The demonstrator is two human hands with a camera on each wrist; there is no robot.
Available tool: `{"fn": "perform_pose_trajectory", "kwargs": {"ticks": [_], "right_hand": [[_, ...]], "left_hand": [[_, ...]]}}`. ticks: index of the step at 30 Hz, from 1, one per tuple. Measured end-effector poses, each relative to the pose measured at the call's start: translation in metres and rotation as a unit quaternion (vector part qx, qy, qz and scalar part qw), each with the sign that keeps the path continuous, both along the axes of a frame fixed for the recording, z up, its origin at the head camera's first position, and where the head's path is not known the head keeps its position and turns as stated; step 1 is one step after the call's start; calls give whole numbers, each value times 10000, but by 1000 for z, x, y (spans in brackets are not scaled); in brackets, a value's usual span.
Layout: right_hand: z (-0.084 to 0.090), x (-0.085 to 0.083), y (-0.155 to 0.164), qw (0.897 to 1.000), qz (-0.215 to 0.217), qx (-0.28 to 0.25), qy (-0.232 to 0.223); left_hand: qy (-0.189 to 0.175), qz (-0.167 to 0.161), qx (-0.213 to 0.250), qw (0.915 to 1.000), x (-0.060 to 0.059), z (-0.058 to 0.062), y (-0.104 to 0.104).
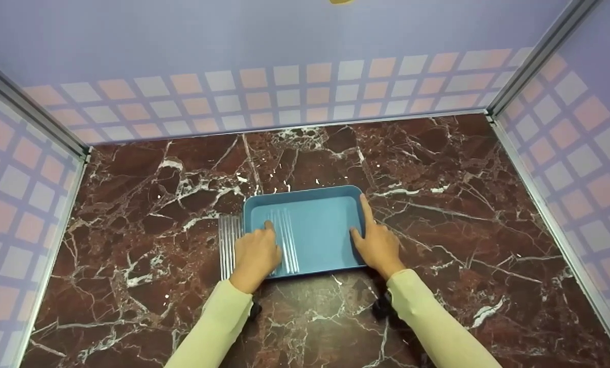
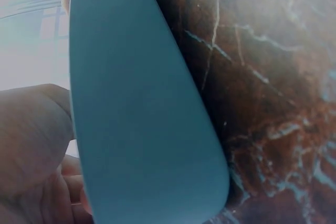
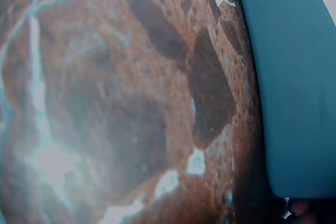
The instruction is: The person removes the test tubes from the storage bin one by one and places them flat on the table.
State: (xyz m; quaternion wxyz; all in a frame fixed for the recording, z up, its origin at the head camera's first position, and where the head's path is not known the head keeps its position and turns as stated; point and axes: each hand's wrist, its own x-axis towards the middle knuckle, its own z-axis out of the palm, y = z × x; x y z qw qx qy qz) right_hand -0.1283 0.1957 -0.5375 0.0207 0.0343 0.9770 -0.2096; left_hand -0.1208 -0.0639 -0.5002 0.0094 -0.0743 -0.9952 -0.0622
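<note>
A shallow blue rectangular tray [image 1: 325,230] lies on the marbled surface. A clear plastic piece with ridges [image 1: 288,245] crosses its left end, partly over the tray and partly beyond the left rim. My left hand [image 1: 256,250] holds this piece with curled fingers; most fingertips are hidden beneath the hand. In the left wrist view, curled fingers [image 2: 71,187] show behind the tray's outer wall [image 2: 136,114]. At the right rim, my right hand [image 1: 379,245] grips the tray, thumb inside and index finger along the outer edge. The right wrist view shows the tray wall [image 3: 299,103], with that hand mostly out of sight.
Dark red marbled flooring [image 1: 438,220] with white veins surrounds the tray. Purple panels with pink and white squares [image 1: 284,97] stand at the back and both sides, joined by metal corner rails [image 1: 535,56].
</note>
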Motion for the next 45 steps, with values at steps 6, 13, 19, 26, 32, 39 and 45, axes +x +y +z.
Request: {"fn": "perform_pose_trajectory", "kwargs": {"ticks": [6,13,19,26,32,39,45], "right_hand": [[1,-1,-1,10000,-46,-6,68],[0,0,-1,9999,-49,-98,56],[0,-1,0,9999,-81,-67,1],[0,-2,-2,9999,-44,-103,-96],[1,-4,-2,9995,-118,-197,-205],[2,-5,-1,9996,-195,-154,-126],[0,-3,0,9993,-220,-155,-252]], "left_hand": [[1,58,33,10000,-1,-1,-2],[101,25,102,9999,0,1,-5],[127,50,204,9997,1,7,-5],[606,-38,254,9978,4,6,-6],[668,-35,288,9973,6,8,-5],[885,-20,435,9951,9,14,-8],[1048,-74,450,9934,13,15,-11]]}}
